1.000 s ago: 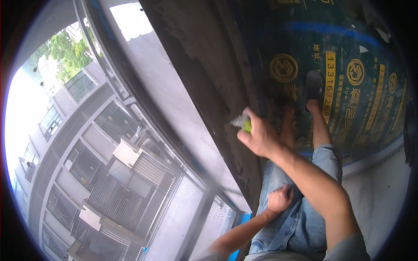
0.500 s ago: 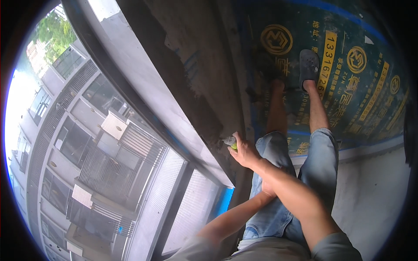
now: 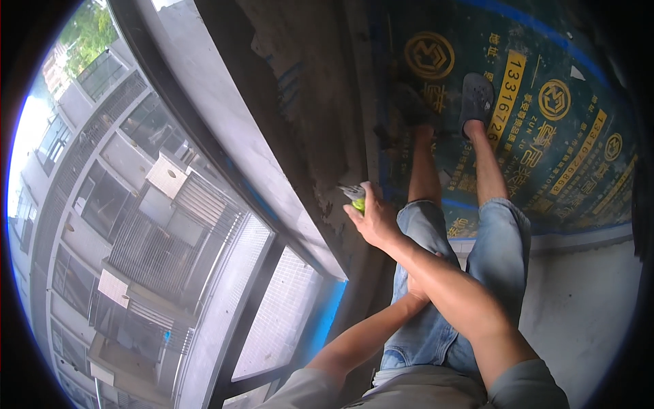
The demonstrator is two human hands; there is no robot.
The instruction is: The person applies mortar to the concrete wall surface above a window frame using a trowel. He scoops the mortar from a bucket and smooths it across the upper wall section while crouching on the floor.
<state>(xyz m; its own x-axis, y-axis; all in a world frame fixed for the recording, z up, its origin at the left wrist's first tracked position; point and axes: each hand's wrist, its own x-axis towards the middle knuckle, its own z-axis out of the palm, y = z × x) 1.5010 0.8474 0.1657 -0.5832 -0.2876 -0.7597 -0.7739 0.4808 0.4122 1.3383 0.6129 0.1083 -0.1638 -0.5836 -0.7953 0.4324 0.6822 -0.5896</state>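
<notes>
From where I stand, the right hand (image 3: 377, 223) has its fingers (image 3: 353, 213) pinching a small tool (image 3: 357, 202), its green part between thumb and forefinger. The tool's grey head pokes out just past the fingertips, over the rough, dark grey wall (image 3: 317, 129); I can't tell whether it touches.

Below those fingers, the left hand (image 3: 417, 289) sits at the denim shorts (image 3: 497, 252), mostly tucked behind the right forearm, so I can't tell how its own fingers stand. Left of the pinching fingers, past the dark grey, runs a pale ledge (image 3: 255, 136), then a window frame (image 3: 262, 300) with balconies (image 3: 157, 225) outside. A blue strip (image 3: 329, 313) shows below and to their left. Above and right of them, a dark clog (image 3: 478, 99) rests on a green sheet (image 3: 579, 163) with yellow print.
</notes>
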